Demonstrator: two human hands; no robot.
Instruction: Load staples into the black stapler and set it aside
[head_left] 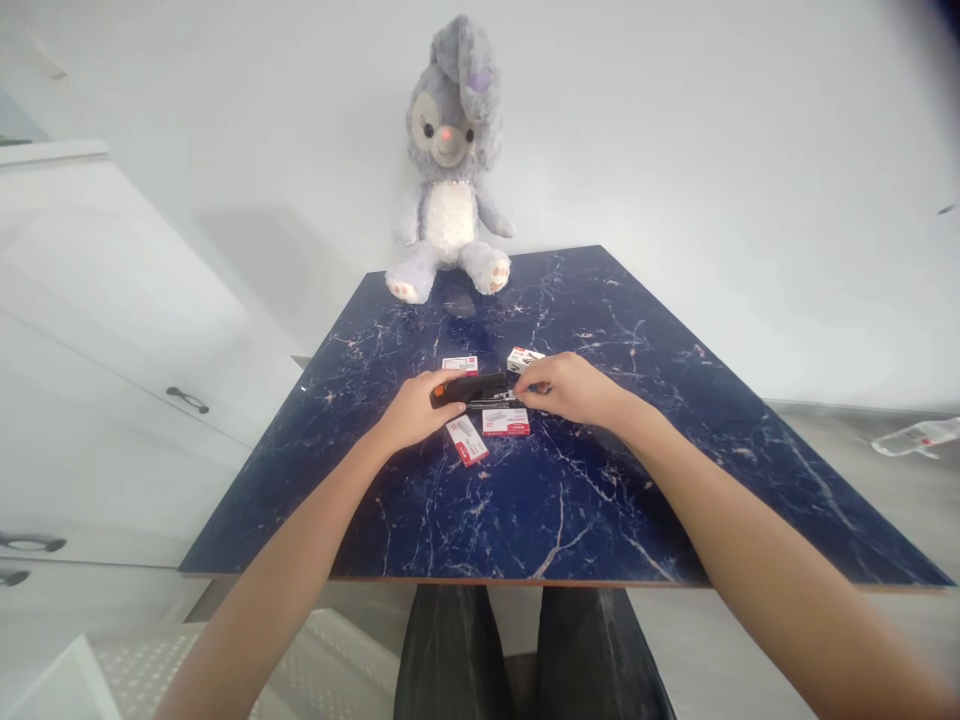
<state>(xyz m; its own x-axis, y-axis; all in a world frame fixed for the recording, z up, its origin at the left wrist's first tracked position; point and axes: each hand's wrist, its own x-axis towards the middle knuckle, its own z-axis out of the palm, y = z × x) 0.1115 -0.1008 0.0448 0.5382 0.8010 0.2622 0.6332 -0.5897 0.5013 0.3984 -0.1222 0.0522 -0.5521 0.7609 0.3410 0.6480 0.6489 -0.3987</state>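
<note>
Our left hand (pixel 411 408) clasps the black stapler (pixel 471 387) on the marbled bench (pixel 600 500); our right hand (pixel 571 388) curls at its front, grasp unclear, among staple boxes (pixel 505 422).

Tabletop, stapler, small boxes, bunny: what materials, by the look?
The tabletop is glossy dark blue with white veins, a marble look; its brown front edge hints at laminate on board. The stapler has a black shell with an orange end, probably plastic; the silvery rail beneath looks metal. The boxes: printed red-and-white cardboard, likely. The bunny: fuzzy grey plush fabric.
</note>
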